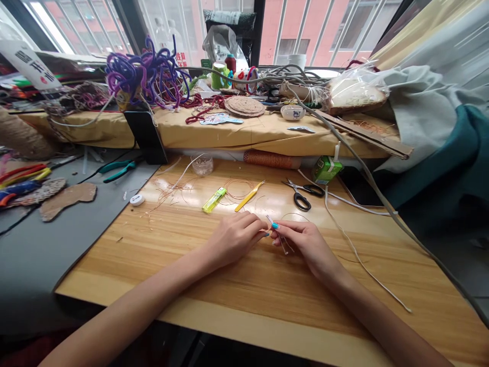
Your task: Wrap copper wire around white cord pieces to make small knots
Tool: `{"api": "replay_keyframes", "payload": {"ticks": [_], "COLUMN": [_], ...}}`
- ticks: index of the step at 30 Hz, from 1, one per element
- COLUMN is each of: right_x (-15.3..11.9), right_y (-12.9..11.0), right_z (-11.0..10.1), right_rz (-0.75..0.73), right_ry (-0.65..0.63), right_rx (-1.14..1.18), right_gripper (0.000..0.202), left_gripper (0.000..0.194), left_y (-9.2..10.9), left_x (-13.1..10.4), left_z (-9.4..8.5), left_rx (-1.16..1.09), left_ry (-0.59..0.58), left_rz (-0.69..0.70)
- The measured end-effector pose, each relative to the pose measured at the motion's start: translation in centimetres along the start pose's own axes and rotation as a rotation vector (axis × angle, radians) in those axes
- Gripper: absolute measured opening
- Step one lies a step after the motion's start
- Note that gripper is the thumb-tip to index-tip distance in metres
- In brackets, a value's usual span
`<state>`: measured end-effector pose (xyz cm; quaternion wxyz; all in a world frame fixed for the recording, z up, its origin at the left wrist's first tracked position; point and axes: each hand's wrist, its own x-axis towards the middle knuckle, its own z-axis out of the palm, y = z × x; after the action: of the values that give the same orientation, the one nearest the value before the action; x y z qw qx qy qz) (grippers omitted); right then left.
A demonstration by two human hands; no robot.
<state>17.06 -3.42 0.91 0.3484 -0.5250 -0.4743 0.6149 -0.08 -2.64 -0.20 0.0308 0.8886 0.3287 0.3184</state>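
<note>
While our two hands meet near the middle of the frame, we have a small bundle of thin white sticks or strings (pixel 283 242) between them. Our right hand (pixel 311 244) has a narrow grip, with the thumb and fingers pinching the bundle. Our left hand (pixel 237 232) is curled just beside it, but its fingertips are partly hidden, so we cannot tell if its grip is holding a thread or what it touches.

We think we are in the middle of the work. The strands are gathered in one bunch, so that part looks done. Thin ends stick out loose below our right hand, so it does not look finished to us. We cannot see a knot or a wrap, and the bunch is too small to tell how much is left.

Our tools lie on the counter (pixel 153 255) above our hands: the yellow tweezers (pixel 249 197) and the green lighter (pixel 214 200) near the center, and the black scissors (pixel 300 187) right of center. Messy brown thread (pixel 170 192) lies left of center, and a long white cord (pixel 355 252) runs down the right side, so there is more stuff we are not holding.
</note>
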Motion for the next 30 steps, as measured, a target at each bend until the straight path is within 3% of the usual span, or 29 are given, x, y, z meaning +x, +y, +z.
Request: {"api": "replay_keyframes", "payload": {"ticks": [6, 13, 20, 24, 30], "right_x": [-0.07, -0.16, -0.28, -0.16, -0.12], "right_y": [-0.07, -0.09, 0.10, 0.18, 0.09], "right_z": [0.11, 0.47, 0.41, 0.37, 0.39], "right_rz": [0.005, 0.006, -0.113, -0.118, -0.126], "right_ry": [-0.018, 0.006, 0.010, 0.003, -0.010], "right_rx": [0.032, 0.023, -0.056, -0.036, -0.009], "right_gripper": [0.024, 0.026, 0.030, 0.030, 0.029], "left_gripper": [0.014, 0.013, 0.018, 0.020, 0.022], "left_y": [0.31, 0.82, 0.49, 0.49, 0.63], "left_x": [-0.01, 0.46, 0.83, 0.77, 0.83], "left_z": [0.34, -0.04, 0.02, 0.15, 0.06], "left_rx": [-0.140, -0.528, -0.878, -1.007, -1.028], "left_ry": [0.082, 0.021, 0.013, 0.044, 0.049], "left_rz": [-0.111, -0.491, -0.802, -0.860, -0.863]}}
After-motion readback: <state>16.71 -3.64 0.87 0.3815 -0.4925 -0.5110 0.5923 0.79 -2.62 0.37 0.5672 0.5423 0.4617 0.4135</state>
